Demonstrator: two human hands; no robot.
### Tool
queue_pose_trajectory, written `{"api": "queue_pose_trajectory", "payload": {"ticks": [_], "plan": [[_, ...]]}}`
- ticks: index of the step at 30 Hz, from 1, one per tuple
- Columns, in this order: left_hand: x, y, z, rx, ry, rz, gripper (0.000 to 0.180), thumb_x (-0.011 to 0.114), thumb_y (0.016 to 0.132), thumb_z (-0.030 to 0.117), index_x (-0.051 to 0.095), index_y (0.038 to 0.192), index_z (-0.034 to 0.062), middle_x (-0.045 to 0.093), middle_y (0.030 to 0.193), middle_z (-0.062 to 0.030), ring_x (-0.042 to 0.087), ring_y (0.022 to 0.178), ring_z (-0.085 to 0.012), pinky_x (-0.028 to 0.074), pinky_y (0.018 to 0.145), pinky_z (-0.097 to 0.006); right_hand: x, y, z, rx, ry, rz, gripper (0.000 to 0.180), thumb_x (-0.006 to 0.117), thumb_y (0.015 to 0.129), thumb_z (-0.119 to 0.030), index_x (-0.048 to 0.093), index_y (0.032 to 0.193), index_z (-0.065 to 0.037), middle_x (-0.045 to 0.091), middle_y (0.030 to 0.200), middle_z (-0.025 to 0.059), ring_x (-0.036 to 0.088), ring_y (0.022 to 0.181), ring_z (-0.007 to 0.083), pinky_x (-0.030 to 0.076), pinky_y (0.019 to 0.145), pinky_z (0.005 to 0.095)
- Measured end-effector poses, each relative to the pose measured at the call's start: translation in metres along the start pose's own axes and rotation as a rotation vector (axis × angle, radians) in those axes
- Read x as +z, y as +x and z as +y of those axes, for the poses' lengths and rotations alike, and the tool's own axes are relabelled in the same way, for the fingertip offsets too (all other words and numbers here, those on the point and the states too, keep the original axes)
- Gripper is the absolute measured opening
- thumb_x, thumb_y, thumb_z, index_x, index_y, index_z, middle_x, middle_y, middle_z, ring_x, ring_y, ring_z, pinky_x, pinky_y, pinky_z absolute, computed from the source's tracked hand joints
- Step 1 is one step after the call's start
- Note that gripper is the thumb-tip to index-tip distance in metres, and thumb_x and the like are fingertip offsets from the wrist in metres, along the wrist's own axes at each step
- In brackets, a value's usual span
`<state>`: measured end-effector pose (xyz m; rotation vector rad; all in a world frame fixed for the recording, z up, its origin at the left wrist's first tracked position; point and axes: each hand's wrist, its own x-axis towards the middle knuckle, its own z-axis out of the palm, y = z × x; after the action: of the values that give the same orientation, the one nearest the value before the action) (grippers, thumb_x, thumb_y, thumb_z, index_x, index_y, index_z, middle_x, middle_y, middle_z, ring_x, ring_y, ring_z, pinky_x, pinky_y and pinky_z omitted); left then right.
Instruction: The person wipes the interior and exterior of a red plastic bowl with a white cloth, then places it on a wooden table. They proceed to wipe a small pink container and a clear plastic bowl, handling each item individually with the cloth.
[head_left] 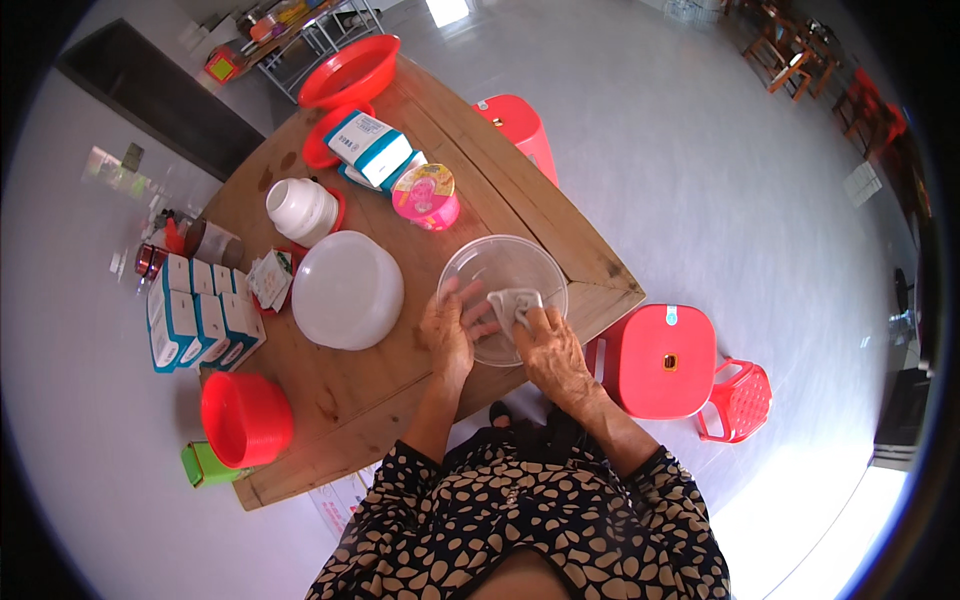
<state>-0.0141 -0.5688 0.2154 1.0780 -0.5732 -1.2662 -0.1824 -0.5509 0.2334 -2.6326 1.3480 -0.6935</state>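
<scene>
A round, clear plastic lid or shallow bowl [505, 262] is in front of me over the near right part of the wooden table. At its left edge my left hand [450, 335] holds it, thumb up along the rim and fingers spread against the plastic. My right hand [555, 358] grips a crumpled whitish cloth [513, 302] and presses it onto the clear plastic. Left of my hands sits a round, translucent white plastic piece [347, 290], perhaps a stack of lids. A pink cup with a printed lid [427, 197] stands just beyond the clear piece.
The wooden table [375, 385] also bears white-and-teal boxes [208, 315], a red tub [245, 420], white stacked bowls [302, 210], more boxes [370, 147] and a red basin [350, 72]. Red stools [650, 370] stand right of the table. A wall runs along the left.
</scene>
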Motion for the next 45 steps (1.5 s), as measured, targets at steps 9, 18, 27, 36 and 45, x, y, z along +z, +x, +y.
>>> {"api": "queue_pose_trajectory", "payload": {"ticks": [9, 18, 27, 36, 45], "plan": [[-0.001, -0.001, 0.005, -0.041, 0.043, -0.179, 0.055, 0.046, 0.099, 0.03, 0.024, 0.143, 0.0044, 0.045, 0.128, -0.0324, 0.06, 0.104, -0.0404, 0.06, 0.067, -0.041, 0.015, 0.046, 0.012, 0.278, 0.053, 0.207, 0.036, 0.058, 0.074, -0.005, 0.059, 0.11, -0.008, 0.046, 0.115, 0.0188, 0.052, 0.1, 0.0336, 0.053, 0.075, 0.04], [-0.012, 0.005, 0.002, -0.095, 0.039, -0.17, 0.052, 0.042, 0.1, 0.033, 0.031, 0.14, 0.0033, 0.049, 0.127, -0.0246, 0.061, 0.103, -0.0318, 0.059, 0.07, -0.036, 0.027, 0.061, -0.015, 0.286, 0.047, 0.178, 0.046, 0.064, 0.069, -0.005, 0.059, 0.114, -0.003, 0.045, 0.129, 0.0169, 0.048, 0.107, 0.0353, 0.045, 0.091, 0.0434], [-0.026, 0.022, 0.002, -0.229, -0.249, -0.204, 0.048, 0.037, 0.1, 0.034, 0.038, 0.136, 0.0018, 0.052, 0.122, -0.0152, 0.052, 0.116, -0.0258, 0.046, 0.095, -0.034, 0.051, 0.058, -0.039, -0.02, 0.276, 0.203, 0.045, 0.064, 0.069, -0.006, 0.062, 0.114, -0.006, 0.051, 0.121, 0.0102, 0.049, 0.103, 0.0339, 0.043, 0.09, 0.0408], [-0.019, 0.021, 0.007, -0.287, -0.098, -0.295, 0.063, 0.028, 0.099, 0.048, 0.014, 0.147, 0.0113, 0.044, 0.135, -0.0226, 0.056, 0.111, -0.0355, 0.054, 0.082, -0.048, 0.062, 0.082, -0.009, 0.339, -0.039, 0.254, 0.045, 0.061, 0.07, -0.008, 0.056, 0.114, -0.001, 0.041, 0.126, 0.0173, 0.046, 0.106, 0.0369, 0.045, 0.09, 0.042], [-0.022, 0.029, -0.002, -0.277, -0.256, -0.113, 0.063, 0.031, 0.098, 0.053, 0.029, 0.14, 0.0058, 0.048, 0.13, -0.0206, 0.056, 0.111, -0.0334, 0.054, 0.083, -0.046, 0.05, 0.077, -0.035, 0.024, 0.22, 0.112, 0.058, 0.059, 0.076, -0.007, 0.042, 0.131, 0.003, 0.033, 0.139, 0.0259, 0.042, 0.119, 0.0446, 0.041, 0.096, 0.0487]]}}
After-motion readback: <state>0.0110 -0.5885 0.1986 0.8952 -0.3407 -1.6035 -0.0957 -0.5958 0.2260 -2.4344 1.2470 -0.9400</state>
